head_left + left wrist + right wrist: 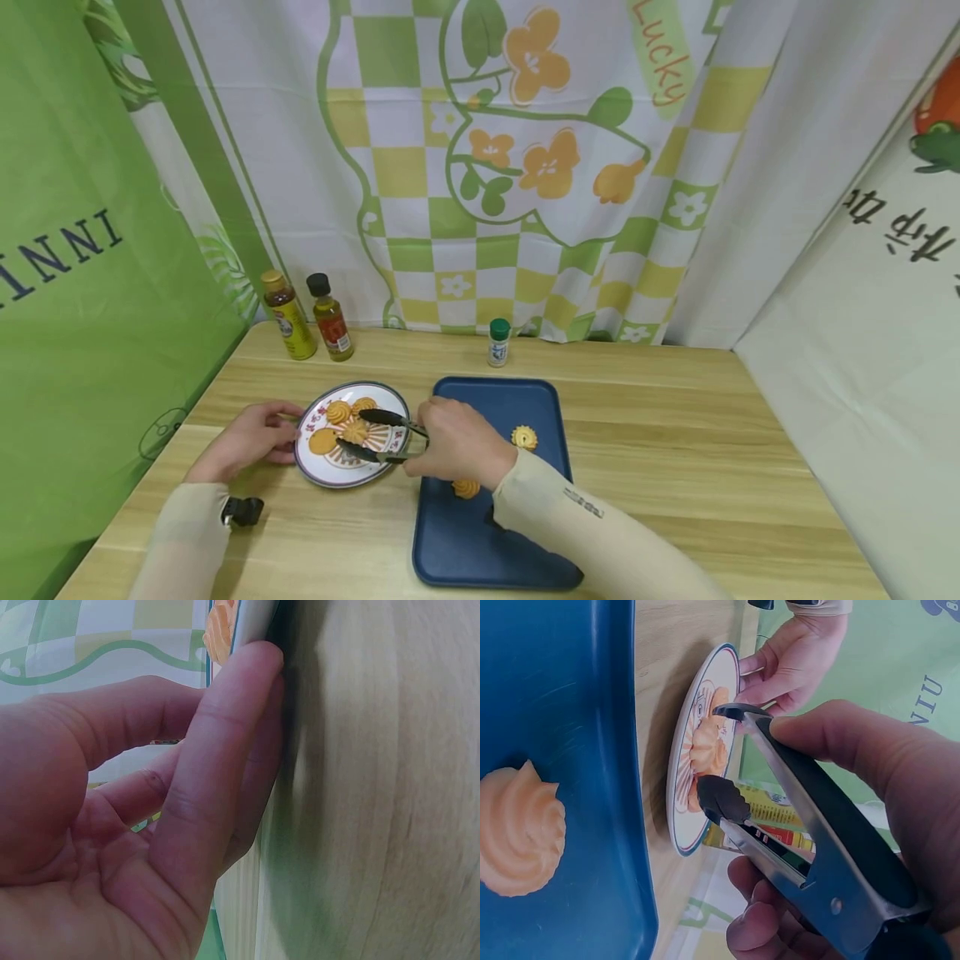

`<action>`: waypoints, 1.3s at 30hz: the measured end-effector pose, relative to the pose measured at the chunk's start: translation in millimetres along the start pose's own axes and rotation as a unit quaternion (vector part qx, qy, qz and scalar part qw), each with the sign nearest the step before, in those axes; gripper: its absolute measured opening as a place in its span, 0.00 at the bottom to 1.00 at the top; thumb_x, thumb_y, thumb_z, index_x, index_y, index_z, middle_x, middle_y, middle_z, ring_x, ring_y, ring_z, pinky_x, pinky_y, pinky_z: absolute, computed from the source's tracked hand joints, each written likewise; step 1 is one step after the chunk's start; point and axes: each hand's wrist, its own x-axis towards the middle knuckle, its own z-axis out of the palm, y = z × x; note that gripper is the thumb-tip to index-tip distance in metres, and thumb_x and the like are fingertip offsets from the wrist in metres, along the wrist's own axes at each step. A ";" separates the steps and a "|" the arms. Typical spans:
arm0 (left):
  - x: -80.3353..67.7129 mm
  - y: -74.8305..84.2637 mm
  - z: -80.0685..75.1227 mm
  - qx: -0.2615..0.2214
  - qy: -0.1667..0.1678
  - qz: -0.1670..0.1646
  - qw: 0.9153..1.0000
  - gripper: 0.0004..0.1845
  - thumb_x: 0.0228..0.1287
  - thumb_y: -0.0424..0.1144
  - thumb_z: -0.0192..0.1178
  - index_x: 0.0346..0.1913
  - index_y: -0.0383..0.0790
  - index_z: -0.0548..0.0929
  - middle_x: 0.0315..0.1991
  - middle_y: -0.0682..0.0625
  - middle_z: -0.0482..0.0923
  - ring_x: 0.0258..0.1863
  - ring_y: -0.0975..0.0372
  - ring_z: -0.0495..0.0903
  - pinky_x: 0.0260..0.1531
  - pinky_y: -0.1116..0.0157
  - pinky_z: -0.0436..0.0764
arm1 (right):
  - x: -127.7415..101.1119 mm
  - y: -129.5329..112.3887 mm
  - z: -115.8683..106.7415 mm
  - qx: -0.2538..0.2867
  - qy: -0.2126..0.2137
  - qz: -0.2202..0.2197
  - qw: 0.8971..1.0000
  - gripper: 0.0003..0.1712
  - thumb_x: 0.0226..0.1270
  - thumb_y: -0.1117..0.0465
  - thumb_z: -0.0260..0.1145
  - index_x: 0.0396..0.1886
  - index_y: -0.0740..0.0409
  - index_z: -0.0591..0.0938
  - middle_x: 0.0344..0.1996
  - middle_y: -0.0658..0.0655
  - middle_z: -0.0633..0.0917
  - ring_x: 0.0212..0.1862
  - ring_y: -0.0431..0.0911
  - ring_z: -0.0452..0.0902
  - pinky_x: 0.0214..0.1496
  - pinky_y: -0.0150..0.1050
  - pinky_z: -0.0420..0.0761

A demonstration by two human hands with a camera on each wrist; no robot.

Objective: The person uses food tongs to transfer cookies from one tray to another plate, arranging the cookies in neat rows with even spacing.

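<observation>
In the head view my left hand (251, 437) is at the left rim of a white, blue-edged plate (311, 467), steadying it between thumb and fingers. Swirled cookies and a flat round cookie (323, 442) lie on it. My right hand (465, 437) grips black-tipped metal tongs (382, 457). The tongs' jaws are spread over the plate, one tip close to the star-shaped cookie (355, 430). The right wrist view shows nothing clasped between the tong tips. Fingers of the left hand (210, 765) meet the rim in the left wrist view.
Beneath my right forearm a dark blue tray (457, 550) holds a pale ring-like cookie (524, 437) and a swirled cookie (466, 488). Two sauce bottles, one yellow-labelled (292, 329) and one black-capped (332, 325), stand at the back left. A green-capped shaker (498, 343) is behind the tray.
</observation>
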 end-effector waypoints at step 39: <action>2.4 -2.4 -0.8 0.002 0.006 -0.007 1.000 0.27 0.82 0.24 0.56 0.77 0.17 0.66 0.50 0.35 0.82 0.39 0.58 0.89 0.43 0.61 0.99 | -74.9 75.9 -21.5 0.080 0.067 0.109 0.989 0.29 0.64 0.53 0.84 0.58 0.60 0.84 0.51 0.56 0.84 0.45 0.46 0.76 0.45 0.44 0.84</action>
